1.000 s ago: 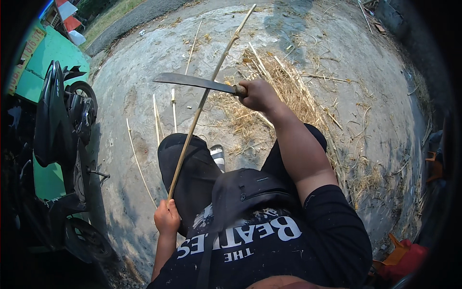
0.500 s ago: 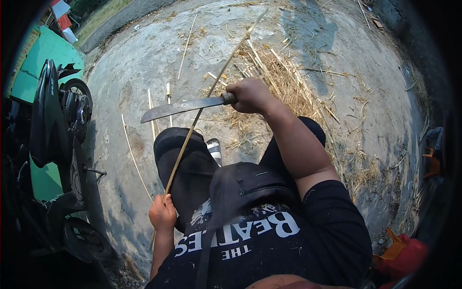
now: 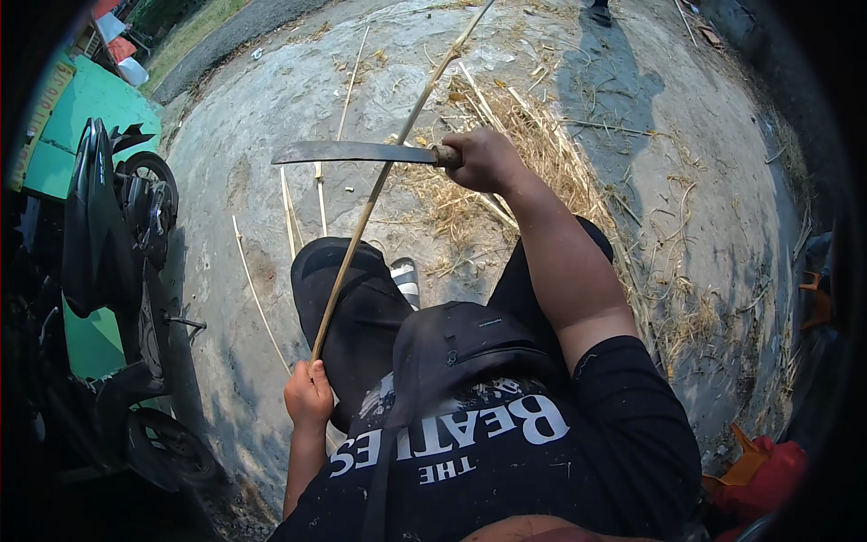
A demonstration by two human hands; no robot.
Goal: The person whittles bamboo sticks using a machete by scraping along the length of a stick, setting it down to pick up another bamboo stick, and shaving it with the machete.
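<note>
My right hand (image 3: 483,161) is closed round the wooden handle of a machete (image 3: 357,153). Its long steel blade points left and crosses a long, thin bamboo strip (image 3: 350,253). Whether the edge bites into the strip cannot be told. The strip slants from my left side, over my left thigh, to the far edge of the view. Low at my left side, my left hand (image 3: 309,396) grips its near part, thumb on top. The strip's far end runs out of view.
A heap of pale shavings (image 3: 542,135) lies beyond my right knee. Loose strips (image 3: 257,289) lie on the concrete at left. A motorbike (image 3: 90,235) stands at far left, and a red bag (image 3: 768,479) sits at lower right. Another person's shoe (image 3: 599,14) shows at the top.
My right hand and the machete have moved farther away along the strip, and the blade is now more level. My left hand keeps its grip. Another person's shoe has appeared at the top.
</note>
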